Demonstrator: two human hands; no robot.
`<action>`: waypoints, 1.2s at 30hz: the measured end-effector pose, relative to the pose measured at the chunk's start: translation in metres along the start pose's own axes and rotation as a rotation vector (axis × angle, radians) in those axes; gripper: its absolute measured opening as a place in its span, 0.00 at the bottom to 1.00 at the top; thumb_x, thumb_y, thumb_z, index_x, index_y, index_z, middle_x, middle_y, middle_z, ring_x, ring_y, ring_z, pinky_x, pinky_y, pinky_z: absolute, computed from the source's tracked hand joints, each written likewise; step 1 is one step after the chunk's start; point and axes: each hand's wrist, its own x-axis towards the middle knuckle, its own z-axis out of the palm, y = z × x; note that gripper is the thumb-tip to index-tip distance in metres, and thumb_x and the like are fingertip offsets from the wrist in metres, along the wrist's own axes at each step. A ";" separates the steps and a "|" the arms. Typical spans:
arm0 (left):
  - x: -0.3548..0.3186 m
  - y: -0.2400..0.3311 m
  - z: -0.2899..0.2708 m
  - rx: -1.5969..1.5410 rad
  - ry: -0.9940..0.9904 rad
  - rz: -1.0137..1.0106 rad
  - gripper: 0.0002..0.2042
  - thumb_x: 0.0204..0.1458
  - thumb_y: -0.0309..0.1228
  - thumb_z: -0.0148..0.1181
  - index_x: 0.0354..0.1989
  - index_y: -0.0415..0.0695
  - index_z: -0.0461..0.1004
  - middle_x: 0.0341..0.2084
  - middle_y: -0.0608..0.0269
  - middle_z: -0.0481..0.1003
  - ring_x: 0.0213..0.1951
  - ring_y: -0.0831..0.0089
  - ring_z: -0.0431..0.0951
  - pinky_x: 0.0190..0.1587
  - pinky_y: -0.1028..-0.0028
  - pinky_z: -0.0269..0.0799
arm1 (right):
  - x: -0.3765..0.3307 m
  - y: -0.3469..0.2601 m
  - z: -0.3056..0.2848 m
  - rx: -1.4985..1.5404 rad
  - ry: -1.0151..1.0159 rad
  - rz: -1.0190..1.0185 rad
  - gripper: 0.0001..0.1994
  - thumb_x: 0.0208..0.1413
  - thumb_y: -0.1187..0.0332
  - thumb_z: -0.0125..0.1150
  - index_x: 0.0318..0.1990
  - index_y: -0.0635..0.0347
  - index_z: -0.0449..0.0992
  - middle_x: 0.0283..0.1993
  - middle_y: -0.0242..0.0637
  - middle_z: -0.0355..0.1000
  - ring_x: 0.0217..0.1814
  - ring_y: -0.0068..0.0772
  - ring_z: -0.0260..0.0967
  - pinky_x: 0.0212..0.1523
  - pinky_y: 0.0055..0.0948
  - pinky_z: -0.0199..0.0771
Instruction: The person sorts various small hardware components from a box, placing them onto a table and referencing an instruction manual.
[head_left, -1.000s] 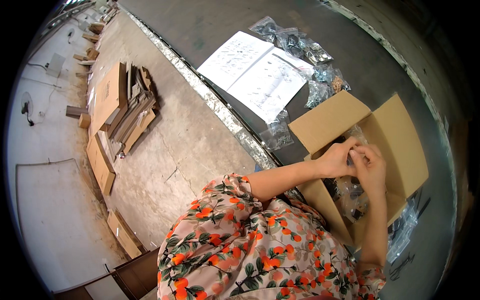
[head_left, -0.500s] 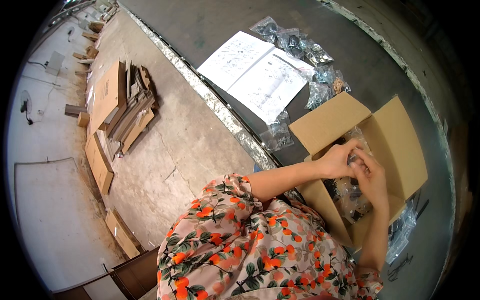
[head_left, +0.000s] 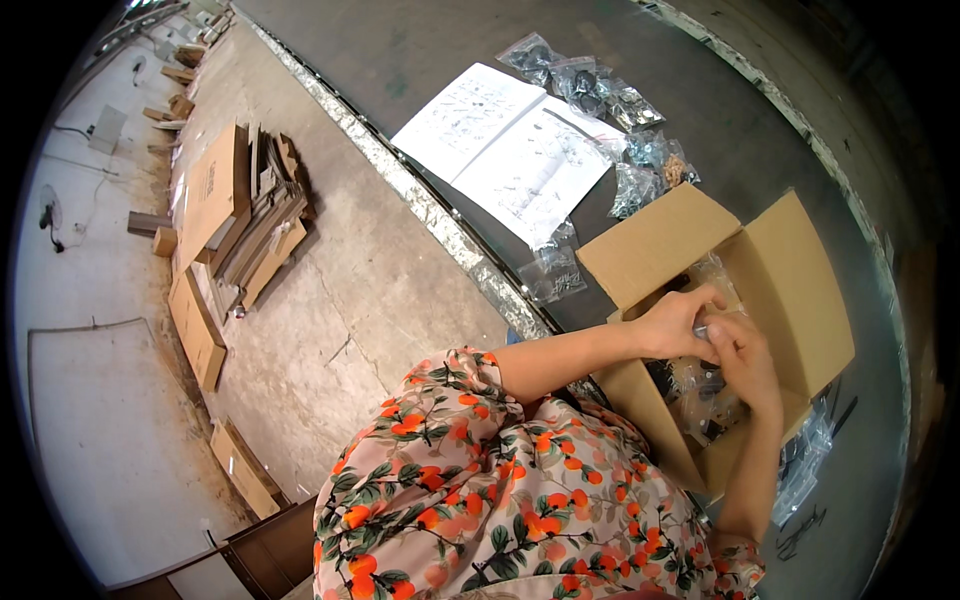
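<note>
Both hands meet above an open cardboard box (head_left: 820, 300). My left hand (head_left: 672, 326) is closed, its thumb and fingertips pinching a small clear plastic bag (head_left: 702, 328). From the other side my right hand (head_left: 746, 358) has its bent fingers closed on the same bag. Fingers hide most of the bag, so its contents cannot be made out. Inside the box below lie several clear bags of hardware (head_left: 705, 400), with dark small parts showing through; my hands and wrists cover part of them.
Beyond the box, an open instruction booklet (head_left: 515, 150) lies on the dark table (head_left: 400, 50). Several bags of fittings (head_left: 640, 175) lie beside it, with a bag of screws (head_left: 553, 275) nearer. More plastic bags (head_left: 803, 460) sit right of the box. Flat cartons (head_left: 215, 200) stack on the floor.
My right hand's fingers have curled down and closer toward my left hand at the small bag. My left hand has stayed almost in place.
</note>
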 end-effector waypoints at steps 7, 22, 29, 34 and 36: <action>0.002 -0.003 0.002 0.023 0.019 0.018 0.27 0.30 0.32 0.67 0.41 0.40 0.62 0.21 0.59 0.69 0.25 0.71 0.70 0.30 0.75 0.66 | -0.001 0.007 0.009 0.112 0.079 0.001 0.11 0.54 0.68 0.46 0.38 0.67 0.70 0.33 0.37 0.67 0.35 0.27 0.64 0.35 0.23 0.63; 0.002 -0.012 0.001 -0.025 0.057 0.038 0.15 0.32 0.29 0.64 0.26 0.39 0.64 0.17 0.66 0.63 0.23 0.79 0.62 0.26 0.78 0.61 | -0.012 0.015 0.015 0.344 0.015 0.150 0.10 0.53 0.69 0.48 0.38 0.65 0.70 0.31 0.30 0.67 0.33 0.20 0.61 0.35 0.18 0.61; 0.000 -0.009 -0.001 0.036 -0.085 -0.016 0.14 0.30 0.30 0.64 0.20 0.39 0.63 0.14 0.66 0.63 0.20 0.79 0.60 0.23 0.77 0.60 | -0.011 0.023 0.010 0.184 -0.095 0.007 0.09 0.53 0.70 0.47 0.37 0.64 0.70 0.27 0.29 0.64 0.25 0.16 0.57 0.27 0.16 0.59; 0.000 0.001 -0.003 0.060 -0.155 -0.019 0.17 0.27 0.33 0.68 0.18 0.39 0.63 0.13 0.65 0.64 0.19 0.80 0.61 0.22 0.77 0.60 | -0.014 0.017 0.003 0.382 -0.221 0.263 0.11 0.54 0.66 0.46 0.36 0.65 0.70 0.23 0.30 0.68 0.24 0.18 0.62 0.27 0.17 0.62; 0.000 0.001 -0.003 0.042 -0.156 -0.034 0.18 0.26 0.34 0.69 0.17 0.39 0.63 0.13 0.65 0.64 0.18 0.80 0.62 0.21 0.77 0.60 | -0.014 0.017 0.004 0.447 -0.232 0.271 0.13 0.56 0.65 0.44 0.37 0.65 0.70 0.22 0.31 0.68 0.23 0.18 0.62 0.26 0.16 0.62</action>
